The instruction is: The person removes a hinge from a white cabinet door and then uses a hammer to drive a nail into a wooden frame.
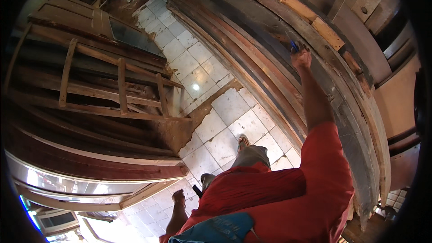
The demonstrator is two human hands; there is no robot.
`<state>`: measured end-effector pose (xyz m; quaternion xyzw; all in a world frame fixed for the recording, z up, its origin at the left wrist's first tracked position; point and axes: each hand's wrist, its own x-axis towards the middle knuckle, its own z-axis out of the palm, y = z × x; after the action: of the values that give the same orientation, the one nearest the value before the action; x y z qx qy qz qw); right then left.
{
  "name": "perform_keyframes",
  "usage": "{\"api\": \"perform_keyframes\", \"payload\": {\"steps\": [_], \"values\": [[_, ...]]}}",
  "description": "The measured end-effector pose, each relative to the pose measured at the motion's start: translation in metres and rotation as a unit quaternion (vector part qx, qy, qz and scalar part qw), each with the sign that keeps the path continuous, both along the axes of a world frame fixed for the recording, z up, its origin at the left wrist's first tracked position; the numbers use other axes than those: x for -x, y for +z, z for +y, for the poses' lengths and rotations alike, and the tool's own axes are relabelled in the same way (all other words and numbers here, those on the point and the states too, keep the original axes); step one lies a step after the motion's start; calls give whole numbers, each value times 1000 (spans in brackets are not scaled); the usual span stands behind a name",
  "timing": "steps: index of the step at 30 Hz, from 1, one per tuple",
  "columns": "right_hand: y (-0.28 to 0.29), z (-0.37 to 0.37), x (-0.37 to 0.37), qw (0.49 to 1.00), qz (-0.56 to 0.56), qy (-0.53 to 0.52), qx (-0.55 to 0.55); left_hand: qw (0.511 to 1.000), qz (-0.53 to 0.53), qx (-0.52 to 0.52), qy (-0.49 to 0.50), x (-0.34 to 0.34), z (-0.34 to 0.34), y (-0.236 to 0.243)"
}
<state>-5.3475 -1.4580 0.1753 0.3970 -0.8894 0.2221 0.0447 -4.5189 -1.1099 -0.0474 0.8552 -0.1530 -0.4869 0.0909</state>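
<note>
My right hand (301, 57) is stretched far forward over the stacked long boards at the right. Its fingers are closed around a slim blue object (294, 45), pen-like, whose tip sticks out past them. Just beneath that hand runs a wide dark grey board (317, 74); whether the hand or the blue object touches it, I cannot tell. My left hand (178, 195) hangs low at my side over the tiled floor, well apart from the wood. It looks small here and its fingers do not show clearly.
A wooden ladder-like frame (121, 85) leans at the left with panelled doors (72, 15) behind it. Windowed frames (90, 189) stand at the lower left. A narrow strip of cracked white tiles (225, 112) runs between both stacks. More boards (326, 31) lie beyond my right hand.
</note>
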Motion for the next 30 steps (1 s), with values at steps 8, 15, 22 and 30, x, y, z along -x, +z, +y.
{"api": "perform_keyframes", "payload": {"steps": [8,15,22,30], "values": [[6,-28,-4,995,-24,-41,-83,978,87,93,163,58,42,46],[-4,25,-29,997,28,-69,-2,976,47,209,-29,85,-5,72],[-66,125,-225,994,-49,65,-71,942,55,308,121,55,81,66],[-246,277,-405,699,22,495,-515,873,46,238,423,36,387,-10]]}}
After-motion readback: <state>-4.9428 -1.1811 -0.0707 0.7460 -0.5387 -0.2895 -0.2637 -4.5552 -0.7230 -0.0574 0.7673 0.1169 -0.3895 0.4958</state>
